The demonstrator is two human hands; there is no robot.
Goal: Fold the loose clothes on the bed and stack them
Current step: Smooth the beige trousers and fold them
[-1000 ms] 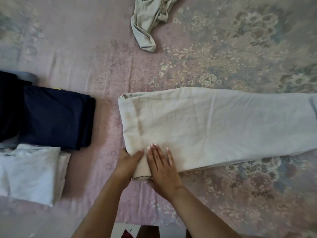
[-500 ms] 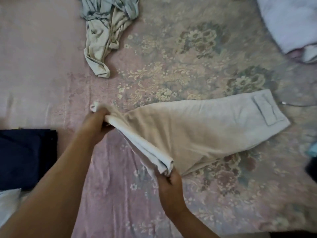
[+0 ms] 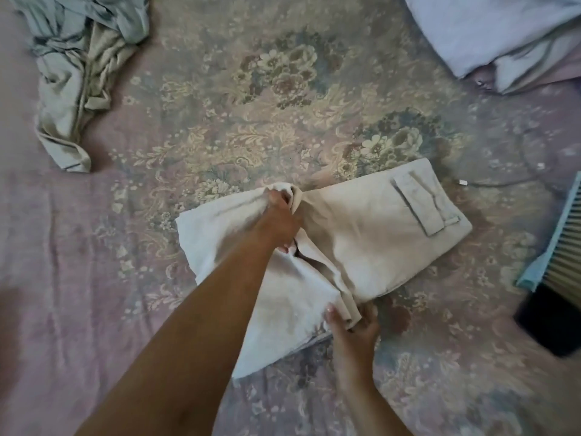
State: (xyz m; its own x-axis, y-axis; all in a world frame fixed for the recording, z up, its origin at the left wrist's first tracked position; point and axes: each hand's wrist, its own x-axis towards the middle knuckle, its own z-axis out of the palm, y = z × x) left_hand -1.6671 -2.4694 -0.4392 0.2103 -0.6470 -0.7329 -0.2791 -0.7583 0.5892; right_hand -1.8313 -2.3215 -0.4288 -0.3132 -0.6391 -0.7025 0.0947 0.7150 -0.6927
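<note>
Beige trousers (image 3: 371,234) with a flapped back pocket lie partly folded in the middle of the floral bedspread (image 3: 220,114). My left hand (image 3: 279,218) grips the far corner of the leg end that is doubled over onto the waist part. My right hand (image 3: 355,322) pinches the near corner of that same folded edge. A crumpled grey-beige garment (image 3: 78,73) lies loose at the upper left.
A pale pillow or folded bedding (image 3: 490,36) sits at the upper right. A cable with a plug (image 3: 462,182) runs along the bed to the right. A light blue striped object (image 3: 562,247) and a black item (image 3: 550,322) are at the right edge.
Both hands lifted the leg end of the trousers and carried it rightward over the waist part. The view swung right, so the dark and white folded stacks at the left left the frame.
</note>
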